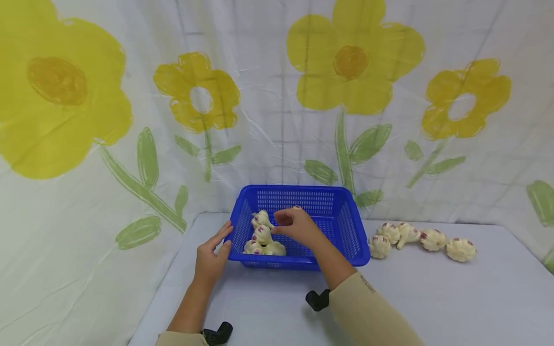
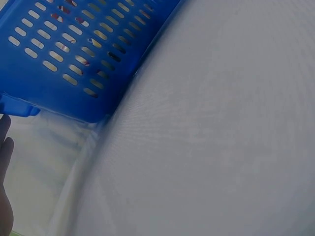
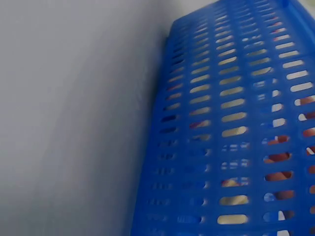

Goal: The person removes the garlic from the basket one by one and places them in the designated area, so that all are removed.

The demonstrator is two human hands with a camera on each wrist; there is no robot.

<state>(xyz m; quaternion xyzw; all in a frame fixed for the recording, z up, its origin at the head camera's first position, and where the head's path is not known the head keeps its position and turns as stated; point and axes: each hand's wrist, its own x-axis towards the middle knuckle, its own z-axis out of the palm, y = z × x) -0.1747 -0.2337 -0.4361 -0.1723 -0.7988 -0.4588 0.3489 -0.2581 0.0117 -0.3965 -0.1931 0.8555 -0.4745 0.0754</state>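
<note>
In the head view, a blue plastic basket (image 1: 342,259) stands on the table. White garlic bulbs with purple patches lie in its left part, one bulb (image 1: 262,235) close by my right hand (image 1: 298,228). That hand reaches over the front rim, its thumb and fingers bent and apart, nothing visible between them. Part of another bulb (image 1: 296,207) shows just above its knuckles. My left hand (image 1: 210,257) rests at the left rim with fingers extended along it. The left wrist view catches only a few fingers (image 2: 6,162) below the basket's corner; the right wrist view shows the basket's slotted wall (image 3: 211,123).
Right of the basket, several more garlic bulbs (image 1: 433,240) lie in a loose row on the white-covered table (image 1: 497,288). A white curtain (image 1: 259,120) with printed yellow flowers hangs behind. Black wrist devices (image 1: 318,300) sit at both cuffs.
</note>
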